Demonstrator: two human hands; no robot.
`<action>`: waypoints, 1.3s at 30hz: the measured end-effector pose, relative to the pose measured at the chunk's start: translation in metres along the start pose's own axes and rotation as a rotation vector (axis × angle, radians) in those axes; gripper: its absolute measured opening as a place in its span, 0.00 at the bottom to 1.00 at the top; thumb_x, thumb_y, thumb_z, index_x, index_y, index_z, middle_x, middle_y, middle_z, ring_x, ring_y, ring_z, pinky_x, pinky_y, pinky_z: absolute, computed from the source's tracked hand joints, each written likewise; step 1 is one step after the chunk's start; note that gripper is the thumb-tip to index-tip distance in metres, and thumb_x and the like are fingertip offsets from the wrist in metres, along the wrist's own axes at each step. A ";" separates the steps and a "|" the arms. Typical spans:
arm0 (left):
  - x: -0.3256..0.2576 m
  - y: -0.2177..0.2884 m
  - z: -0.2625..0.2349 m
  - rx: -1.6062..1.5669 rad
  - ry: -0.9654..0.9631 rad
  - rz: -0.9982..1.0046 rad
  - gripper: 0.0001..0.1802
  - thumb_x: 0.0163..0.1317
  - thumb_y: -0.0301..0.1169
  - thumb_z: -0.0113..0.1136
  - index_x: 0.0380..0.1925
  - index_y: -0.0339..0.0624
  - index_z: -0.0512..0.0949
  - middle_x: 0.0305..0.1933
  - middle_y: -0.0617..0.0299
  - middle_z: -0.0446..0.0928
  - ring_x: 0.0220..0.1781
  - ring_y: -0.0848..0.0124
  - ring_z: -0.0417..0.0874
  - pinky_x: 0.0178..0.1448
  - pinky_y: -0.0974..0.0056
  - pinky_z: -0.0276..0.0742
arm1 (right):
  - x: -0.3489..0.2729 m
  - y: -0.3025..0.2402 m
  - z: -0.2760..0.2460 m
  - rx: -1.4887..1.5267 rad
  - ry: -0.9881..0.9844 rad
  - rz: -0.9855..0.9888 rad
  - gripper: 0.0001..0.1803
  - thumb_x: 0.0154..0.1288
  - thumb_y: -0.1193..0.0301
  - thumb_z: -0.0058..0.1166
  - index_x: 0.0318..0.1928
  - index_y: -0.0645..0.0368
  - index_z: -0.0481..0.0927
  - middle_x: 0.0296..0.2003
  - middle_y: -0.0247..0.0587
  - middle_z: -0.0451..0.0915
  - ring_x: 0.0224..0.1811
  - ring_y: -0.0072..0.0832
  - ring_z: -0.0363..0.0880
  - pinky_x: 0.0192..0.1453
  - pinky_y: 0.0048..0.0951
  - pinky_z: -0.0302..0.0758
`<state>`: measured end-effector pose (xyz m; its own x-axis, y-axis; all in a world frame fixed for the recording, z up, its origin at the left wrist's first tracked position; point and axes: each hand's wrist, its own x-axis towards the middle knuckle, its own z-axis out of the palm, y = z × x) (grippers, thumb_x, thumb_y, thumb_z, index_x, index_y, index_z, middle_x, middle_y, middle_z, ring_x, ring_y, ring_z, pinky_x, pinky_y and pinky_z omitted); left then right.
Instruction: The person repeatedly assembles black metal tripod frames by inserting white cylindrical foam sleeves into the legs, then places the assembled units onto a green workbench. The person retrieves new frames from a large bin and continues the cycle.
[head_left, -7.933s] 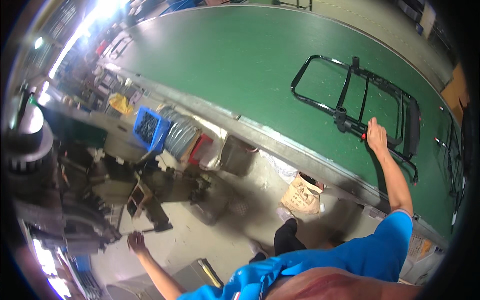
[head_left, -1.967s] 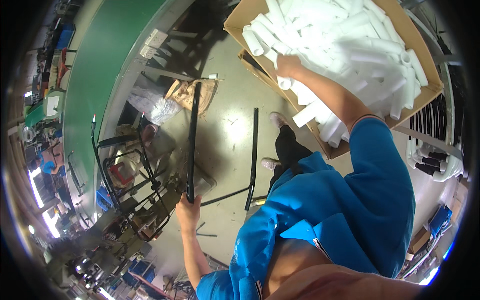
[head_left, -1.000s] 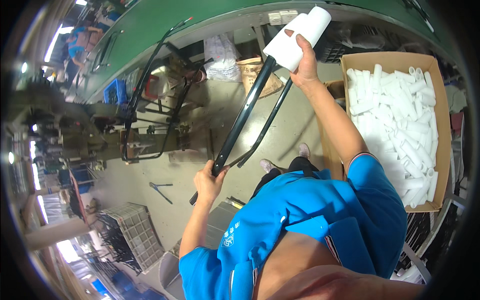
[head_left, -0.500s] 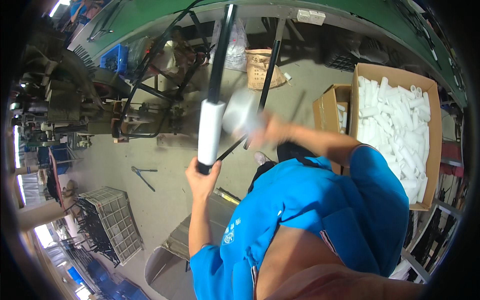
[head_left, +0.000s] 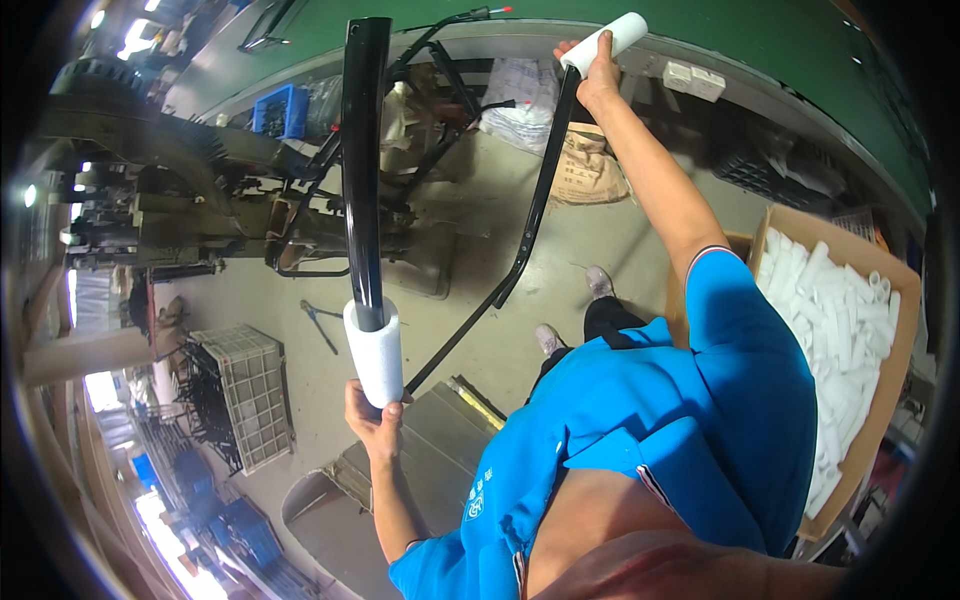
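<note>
Over a grey workshop floor [head_left: 600,230], a stiff, likely weighty black tube frame [head_left: 362,170] is held mid-frame, left hand [head_left: 376,425] clenched on one soft foam sleeve [head_left: 373,350], right hand [head_left: 598,80] gripping another [head_left: 605,42] at top.

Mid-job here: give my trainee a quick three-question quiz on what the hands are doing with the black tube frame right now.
1. True or false: the left hand grips a white foam sleeve on the near end of the black tube frame.
2. What does the right hand hold? A) pliers B) a second foam sleeve C) a blue crate
3. Fill in: the spare sleeves lie in a ____ box.

Key: 1 true; 2 B; 3 cardboard.
</note>
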<state>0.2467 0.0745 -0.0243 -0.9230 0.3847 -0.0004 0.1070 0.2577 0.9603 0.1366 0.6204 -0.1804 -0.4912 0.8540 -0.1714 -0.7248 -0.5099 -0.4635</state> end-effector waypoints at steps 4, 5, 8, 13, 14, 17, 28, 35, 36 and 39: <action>-0.003 0.010 0.019 0.008 0.114 0.005 0.32 0.50 0.51 0.68 0.35 0.36 0.65 0.24 0.58 0.74 0.19 0.76 0.73 0.21 0.73 0.66 | -0.012 0.030 0.008 -0.529 -0.243 -0.003 0.20 0.66 0.58 0.51 0.42 0.65 0.68 0.30 0.48 0.77 0.27 0.35 0.80 0.30 0.38 0.79; -0.005 0.006 0.021 0.014 0.157 0.029 0.30 0.50 0.50 0.68 0.35 0.36 0.66 0.24 0.58 0.74 0.19 0.76 0.73 0.22 0.73 0.67 | -0.030 0.043 -0.006 -0.707 -0.337 0.066 0.19 0.66 0.59 0.51 0.42 0.64 0.68 0.29 0.46 0.78 0.25 0.32 0.80 0.28 0.34 0.78; -0.006 0.004 0.031 0.049 0.161 -0.069 0.26 0.53 0.45 0.66 0.35 0.36 0.66 0.26 0.58 0.74 0.23 0.73 0.76 0.27 0.71 0.72 | -0.149 0.106 -0.109 -1.305 -0.646 0.223 0.26 0.62 0.60 0.55 0.52 0.66 0.67 0.43 0.49 0.76 0.42 0.34 0.77 0.46 0.37 0.73; -0.012 0.014 0.003 0.036 0.266 -0.239 0.31 0.57 0.37 0.64 0.57 0.34 0.65 0.36 0.55 0.76 0.31 0.74 0.78 0.36 0.69 0.75 | -0.209 0.058 -0.084 -1.492 -1.256 0.257 0.15 0.53 0.70 0.59 0.42 0.60 0.79 0.36 0.44 0.80 0.38 0.31 0.80 0.43 0.33 0.74; -0.019 0.010 -0.007 0.039 0.288 -0.276 0.33 0.58 0.36 0.63 0.60 0.36 0.63 0.35 0.57 0.76 0.31 0.74 0.77 0.36 0.69 0.74 | -0.200 0.044 -0.008 -1.120 -0.964 0.126 0.13 0.54 0.76 0.55 0.43 0.61 0.76 0.35 0.44 0.78 0.37 0.32 0.79 0.44 0.31 0.74; -0.024 -0.020 -0.024 0.081 0.333 -0.255 0.27 0.60 0.34 0.60 0.57 0.35 0.68 0.27 0.62 0.76 0.25 0.78 0.74 0.29 0.72 0.69 | -0.178 0.028 0.149 -0.988 -1.366 -0.785 0.31 0.40 0.80 0.57 0.52 0.56 0.73 0.53 0.46 0.73 0.57 0.42 0.71 0.54 0.37 0.72; 0.053 -0.032 -0.148 0.694 0.181 -0.593 0.24 0.58 0.51 0.57 0.50 0.50 0.77 0.19 0.57 0.76 0.24 0.64 0.80 0.34 0.60 0.72 | -0.212 0.322 0.197 -1.098 -2.111 -0.526 0.09 0.45 0.69 0.61 0.31 0.51 0.78 0.26 0.32 0.77 0.38 0.32 0.77 0.46 0.37 0.67; 0.138 -0.022 -0.217 0.836 0.180 -0.647 0.26 0.57 0.55 0.57 0.47 0.50 0.79 0.15 0.61 0.73 0.25 0.67 0.79 0.35 0.60 0.71 | -0.195 0.423 0.240 -1.106 -2.255 -0.742 0.16 0.49 0.73 0.61 0.40 0.54 0.72 0.35 0.37 0.78 0.44 0.36 0.76 0.50 0.38 0.66; 0.150 -0.021 -0.222 0.845 0.157 -0.672 0.26 0.56 0.55 0.57 0.46 0.49 0.79 0.15 0.61 0.73 0.25 0.68 0.79 0.35 0.61 0.70 | -0.190 0.434 0.240 -1.124 -2.259 -0.757 0.17 0.49 0.73 0.60 0.41 0.54 0.72 0.36 0.37 0.78 0.45 0.36 0.76 0.50 0.38 0.66; 0.171 -0.020 -0.227 0.804 0.172 -0.673 0.27 0.56 0.56 0.56 0.45 0.49 0.80 0.15 0.62 0.73 0.24 0.69 0.78 0.34 0.61 0.70 | -0.176 0.454 0.245 -1.138 -2.265 -0.756 0.17 0.50 0.73 0.60 0.41 0.55 0.71 0.37 0.39 0.78 0.46 0.37 0.76 0.51 0.38 0.66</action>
<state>0.0030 -0.0659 0.0199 -0.9162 -0.1692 -0.3632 -0.2903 0.9051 0.3106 -0.2245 0.2135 -0.1476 -0.4507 -0.8037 0.3885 -0.8916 0.4270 -0.1509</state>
